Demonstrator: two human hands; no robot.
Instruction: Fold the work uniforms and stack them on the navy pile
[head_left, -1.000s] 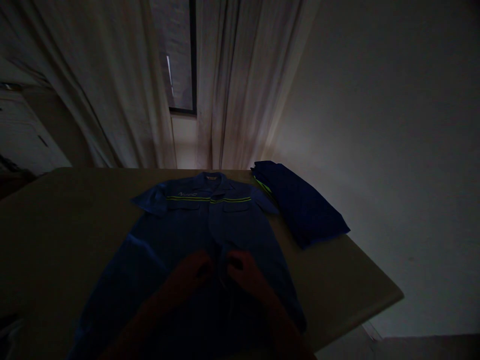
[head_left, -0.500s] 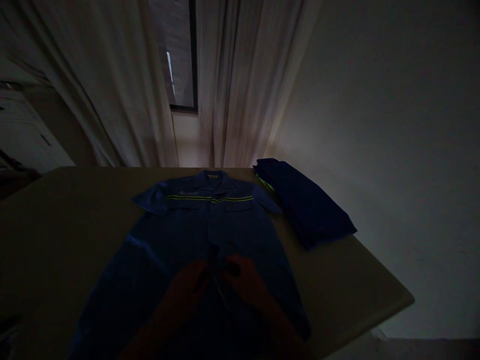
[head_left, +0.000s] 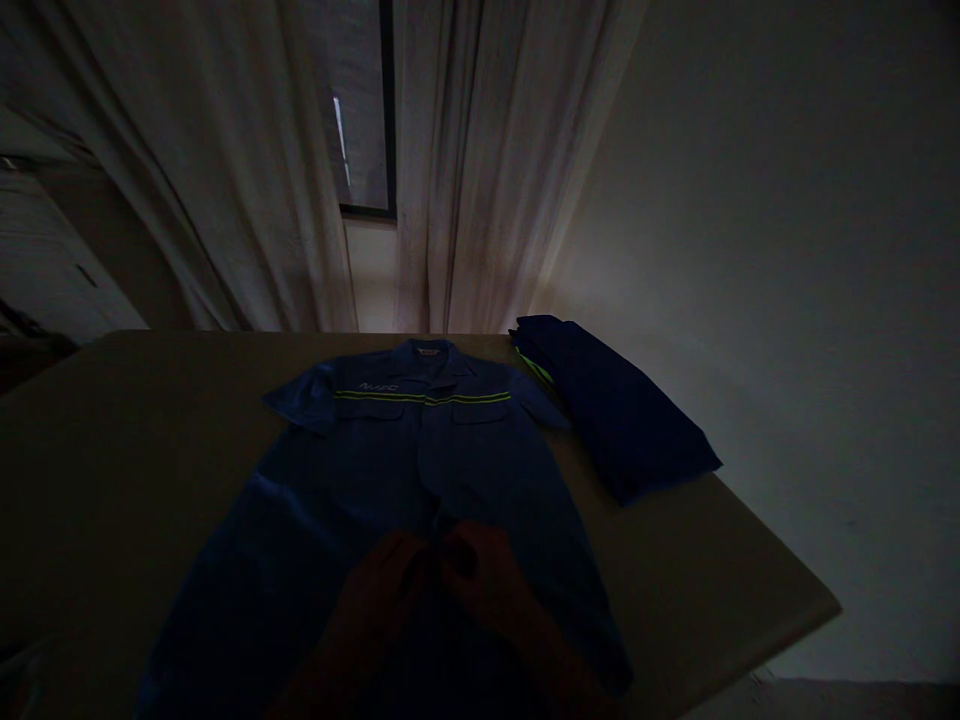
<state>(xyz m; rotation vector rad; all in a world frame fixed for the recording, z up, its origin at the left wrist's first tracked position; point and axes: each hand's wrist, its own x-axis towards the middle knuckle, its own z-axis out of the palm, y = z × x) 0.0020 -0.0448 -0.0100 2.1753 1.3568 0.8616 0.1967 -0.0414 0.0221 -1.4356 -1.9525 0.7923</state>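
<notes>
A blue short-sleeved work shirt (head_left: 375, 450) lies spread face up, collar away from me, with yellow-green stripes across its chest and lettering above them. Over its front opening, below the chest pockets, my left hand (head_left: 386, 575) is closed in a pinch on the fabric edge. Close against it, my right hand (head_left: 481, 568) pinches the other side of the same opening. The cloth gapes slightly just above my fingertips. Darkness hides what exactly lies between the fingers; I cannot make out a button.
A folded dark blue garment (head_left: 622, 420) with a yellow-green strip rests right of the shirt, by the wall (head_left: 787, 300). The brownish table (head_left: 720, 580) has its right corner near the wall. Curtains (head_left: 480, 180) hang behind it. Something unclear (head_left: 22, 670) sits at the lower left.
Both hands have moved slightly toward me along the shirt's opening and stay close together. A thin pale line seen below the fingers earlier no longer shows.
</notes>
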